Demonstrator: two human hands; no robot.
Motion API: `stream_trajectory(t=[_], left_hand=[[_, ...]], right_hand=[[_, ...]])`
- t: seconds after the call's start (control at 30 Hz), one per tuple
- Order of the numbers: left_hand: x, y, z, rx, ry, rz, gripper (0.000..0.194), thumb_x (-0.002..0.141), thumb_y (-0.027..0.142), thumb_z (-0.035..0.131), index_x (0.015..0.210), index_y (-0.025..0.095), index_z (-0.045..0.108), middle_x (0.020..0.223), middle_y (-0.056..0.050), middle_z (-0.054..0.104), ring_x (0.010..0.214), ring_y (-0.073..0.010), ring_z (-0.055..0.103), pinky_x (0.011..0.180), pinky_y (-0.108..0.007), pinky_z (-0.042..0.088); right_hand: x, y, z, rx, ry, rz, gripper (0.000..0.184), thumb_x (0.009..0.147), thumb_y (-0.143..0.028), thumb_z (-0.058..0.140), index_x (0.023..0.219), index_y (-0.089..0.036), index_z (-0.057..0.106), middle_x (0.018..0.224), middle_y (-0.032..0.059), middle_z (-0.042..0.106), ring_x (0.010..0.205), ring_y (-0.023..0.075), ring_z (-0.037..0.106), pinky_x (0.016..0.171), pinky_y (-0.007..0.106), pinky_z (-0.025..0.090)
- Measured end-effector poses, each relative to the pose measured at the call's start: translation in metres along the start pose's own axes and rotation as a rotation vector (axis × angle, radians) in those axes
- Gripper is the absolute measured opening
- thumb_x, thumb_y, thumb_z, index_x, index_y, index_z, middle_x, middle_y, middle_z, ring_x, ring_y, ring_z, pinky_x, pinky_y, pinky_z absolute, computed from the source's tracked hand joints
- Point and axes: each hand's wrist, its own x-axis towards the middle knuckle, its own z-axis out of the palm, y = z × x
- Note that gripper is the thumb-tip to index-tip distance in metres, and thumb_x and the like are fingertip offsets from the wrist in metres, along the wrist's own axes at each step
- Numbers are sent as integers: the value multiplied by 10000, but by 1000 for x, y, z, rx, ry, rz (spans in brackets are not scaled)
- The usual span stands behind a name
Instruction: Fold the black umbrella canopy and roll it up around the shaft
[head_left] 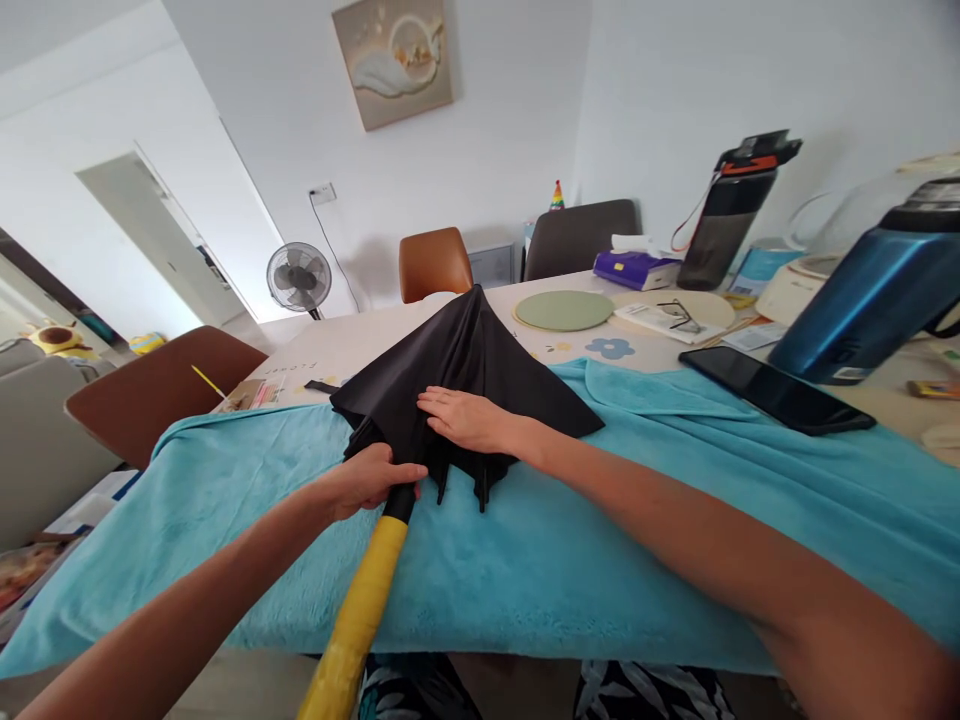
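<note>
Plain black on the umbrella here — bright yellow along its handle! Solid turquoise for the blanket over the surface's near edge, metallic blue on the flask towards the right edge — and a blue flower print on the pale surface.

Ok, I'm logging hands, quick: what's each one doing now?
Left hand: closed around the black umbrella, just above its yellow handle.
Right hand: open, lying on the umbrella.

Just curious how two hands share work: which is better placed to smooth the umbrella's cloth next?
Probably the right hand: it lies on the black cloth, while the left hand grips just above the yellow handle.
</note>
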Motion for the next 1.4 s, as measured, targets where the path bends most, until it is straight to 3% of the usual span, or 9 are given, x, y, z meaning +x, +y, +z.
stream_trajectory(t=[0.2,0.33,0.53,0.73,0.9,1.03,1.17,1.3,1.4], left_hand=[[-2,2,8,-352,34,73,409,689,478,664,778,79,658,621,-29,585,348,6,233,329,-185,132],[6,7,23,-412,59,98,395,670,469,691,785,94,642,564,0,546,390,-25,357,356,-172,240],[12,13,30,-389,36,102,424,673,528,667,795,126,611,545,11,541,422,-46,400,371,-170,252],[12,5,25,-300,39,117,485,692,593,608,839,131,600,575,-7,569,431,-62,412,360,-183,210],[12,-2,26,-110,92,133,559,734,651,492,639,109,589,582,-70,600,417,-82,411,369,-223,230],[11,-5,23,-93,135,122,617,735,695,424,608,113,582,556,-67,595,431,-100,423,390,-241,238],[12,-5,22,-88,136,120,619,735,704,406,594,124,569,541,-54,580,439,-105,425,397,-242,227],[13,-5,24,-66,130,100,623,747,700,389,573,128,564,534,-55,573,437,-107,415,402,-245,228],[10,-3,25,-60,145,94,605,756,682,404,587,125,569,554,-59,583,451,-105,416,408,-241,230]], right_hand=[[-28,27,-45,154,410,361,378,892,-262,382,1217,-120,514,1277,129,528,1194,213,488,1026,392,368],[-56,34,-52,153,416,440,375,895,-300,386,1216,-140,497,1253,120,538,1175,220,494,1003,417,380],[-69,14,-49,161,342,347,314,898,-337,401,1109,-172,566,1229,97,548,1138,217,515,980,407,394],[-39,-8,-49,122,165,207,224,804,-281,553,968,-142,615,1101,95,613,1015,217,570,879,351,446],[-21,-18,-24,-68,9,54,175,793,-242,562,912,-125,616,1042,114,610,965,222,568,844,354,431],[-21,-22,-15,-227,35,-31,161,817,-242,540,902,-116,593,993,121,596,952,222,547,845,371,396],[-24,-22,-10,-325,47,-95,157,870,-128,419,832,-124,571,898,100,597,870,194,538,793,351,382],[-25,-17,-6,-331,71,-108,216,883,-111,369,792,-132,564,859,83,603,794,178,532,733,324,387],[-28,-13,-12,-286,172,-83,176,841,-99,394,798,-132,561,844,80,602,788,176,531,760,315,394]])
